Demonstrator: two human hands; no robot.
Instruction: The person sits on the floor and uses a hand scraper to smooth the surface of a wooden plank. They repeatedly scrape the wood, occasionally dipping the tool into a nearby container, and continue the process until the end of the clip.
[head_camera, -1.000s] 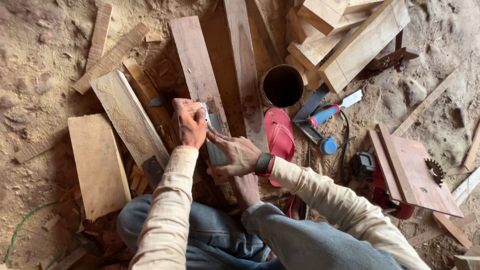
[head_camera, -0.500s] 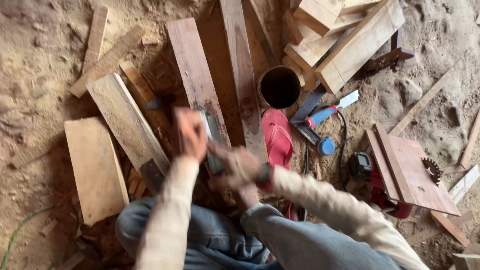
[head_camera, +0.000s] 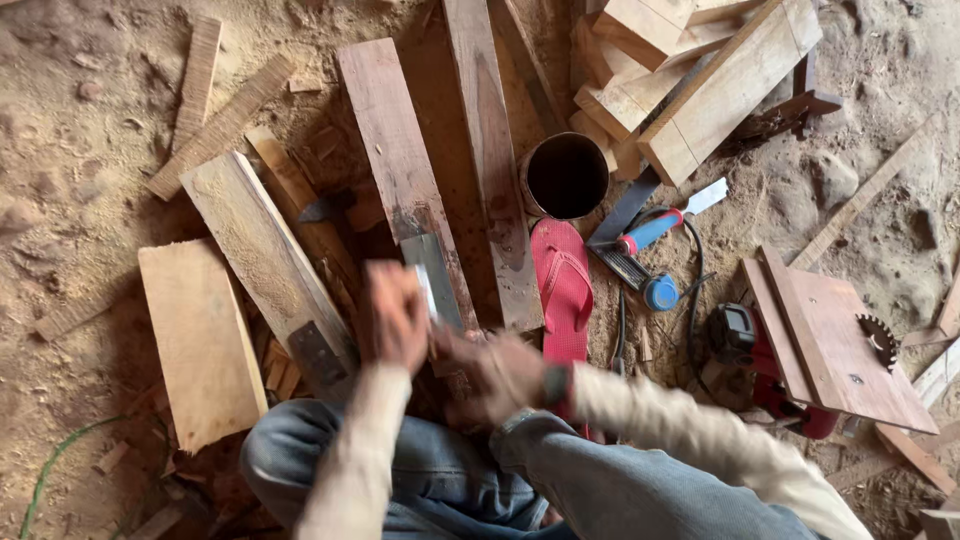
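I sit on sandy ground with my knees drawn up. My left hand (head_camera: 395, 315) is blurred and closed around a small pale object that I cannot identify, just over a flat grey metal blade (head_camera: 438, 270) lying on a reddish plank (head_camera: 385, 130). My right hand (head_camera: 495, 375), with a dark watch on its wrist, presses down at the near end of that blade. Both hands are motion-blurred, so their grip is unclear.
More planks (head_camera: 255, 240) and a short board (head_camera: 195, 335) lie at left. A dark round tin (head_camera: 566, 175) and a red flip-flop (head_camera: 564, 290) lie to the right. Beyond them are a blue-handled tool (head_camera: 650, 232), an upturned circular saw (head_camera: 840, 340) and stacked timber (head_camera: 700, 70).
Both hands have slid toward me along the blade and are now blurred. The view has tilted slightly, and more of the bare grey blade shows beyond my hands.
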